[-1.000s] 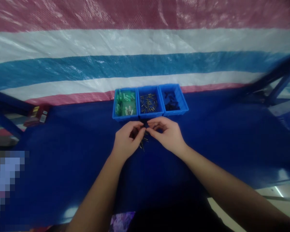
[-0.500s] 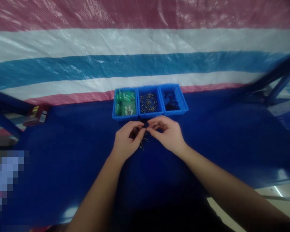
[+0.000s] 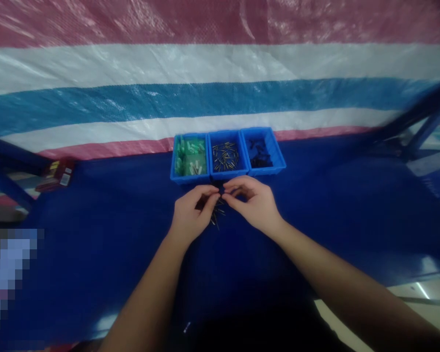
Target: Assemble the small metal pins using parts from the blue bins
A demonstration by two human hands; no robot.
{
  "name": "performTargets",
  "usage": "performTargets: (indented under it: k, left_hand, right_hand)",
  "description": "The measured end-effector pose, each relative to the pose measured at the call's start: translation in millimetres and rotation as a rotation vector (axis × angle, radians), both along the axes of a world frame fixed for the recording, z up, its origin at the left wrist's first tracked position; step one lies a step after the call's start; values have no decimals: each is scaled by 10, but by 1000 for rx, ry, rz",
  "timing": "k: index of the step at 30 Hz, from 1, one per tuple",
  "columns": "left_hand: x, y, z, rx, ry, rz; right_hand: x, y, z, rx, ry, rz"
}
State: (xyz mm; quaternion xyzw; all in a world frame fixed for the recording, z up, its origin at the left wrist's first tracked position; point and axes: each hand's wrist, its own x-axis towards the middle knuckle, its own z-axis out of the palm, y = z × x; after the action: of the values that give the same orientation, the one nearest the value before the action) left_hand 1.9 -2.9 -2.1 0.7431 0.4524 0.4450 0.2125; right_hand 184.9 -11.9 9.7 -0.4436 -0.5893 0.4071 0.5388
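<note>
My left hand (image 3: 193,210) and my right hand (image 3: 254,199) meet fingertip to fingertip just in front of the blue bins. Both are closed in a pinch, thumb against fingers. Whatever lies between the fingertips is too small to make out. Under and beside my left thumb, several thin brass-coloured pins (image 3: 217,217) lie on the blue tabletop (image 3: 132,234), partly covered by the hand. Beyond my hands the middle blue bin (image 3: 229,174) holds many similar thin metal pins (image 3: 225,154).
The left blue bin (image 3: 189,180) holds green and clear-white small pieces; the right blue bin (image 3: 267,171) holds dark small parts. A red box (image 3: 56,176) stands at the far left. Behind hangs a striped sheet (image 3: 220,98). Blue frame posts (image 3: 407,117) rise at both sides.
Both hands stay nearly in place, the fingertips shifting only slightly. A small bright spot now shows near the bottom edge, in front of my body.
</note>
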Motion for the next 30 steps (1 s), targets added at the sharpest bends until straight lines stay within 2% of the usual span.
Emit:
performTargets:
  k: [6, 14, 30]
  left_hand:
    - [-7, 0, 0, -3, 9, 2]
    - [-7, 4, 11, -28, -17, -21]
    - [11, -6, 26, -58, -45, -64]
  right_hand:
    - [-6, -18, 14, 5, -25, 85]
    - [-3, -10, 11, 3, -49, 108]
    - [-10, -28, 17, -34, -40, 46]
